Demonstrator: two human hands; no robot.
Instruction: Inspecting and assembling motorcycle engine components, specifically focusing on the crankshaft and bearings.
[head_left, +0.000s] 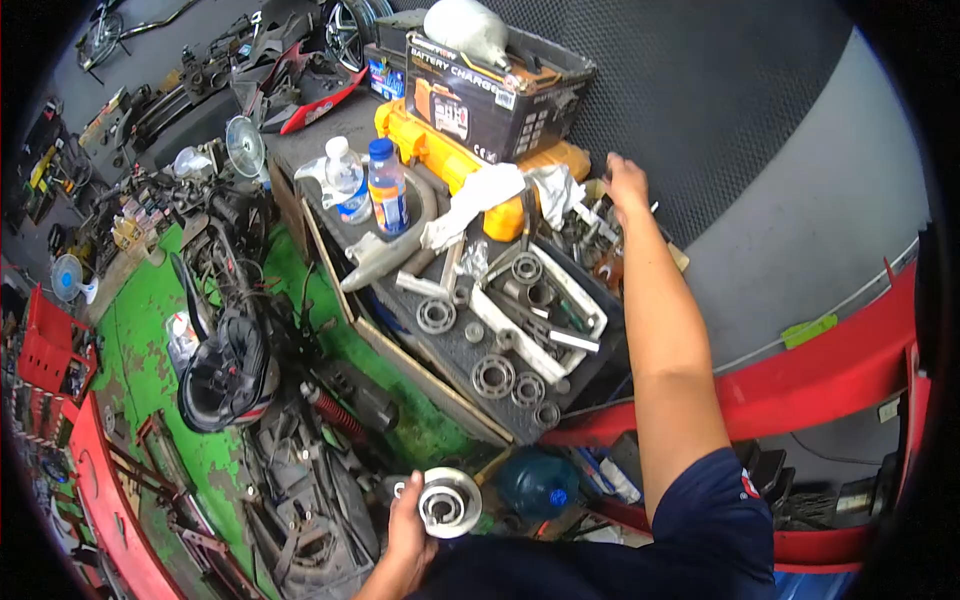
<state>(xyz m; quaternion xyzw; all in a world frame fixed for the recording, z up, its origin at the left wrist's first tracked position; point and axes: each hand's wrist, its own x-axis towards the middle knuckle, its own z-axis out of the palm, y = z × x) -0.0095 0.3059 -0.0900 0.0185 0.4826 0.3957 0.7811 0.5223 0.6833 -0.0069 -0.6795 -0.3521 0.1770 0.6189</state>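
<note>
Dark blue shirt cloth [610,568] lies nearest the camera, on the near side of the table [450,350]. Just off the table's near corner, the left hand [405,525] is closed around a round metal part [463,512], whose ringed face is turned up. The right hand [627,187] reaches over the table's far right side, near jumbled metal parts [595,228]; whether its fingers are apart or together, I cannot tell.

Along the table's near end sit a large bearing [478,376] and smaller rings [517,390]. Toward the table's middle rests a white-edged tray [597,325] of metal pieces. At the table's far left stand a white-capped bottle [346,184] and a blue-capped bottle [388,192], with white cloth [478,203] to their right. Beyond them, at the table's far end, are a yellow case [425,145] and a black box [480,95]. Left of the table is a dark helmet [228,378].
</note>
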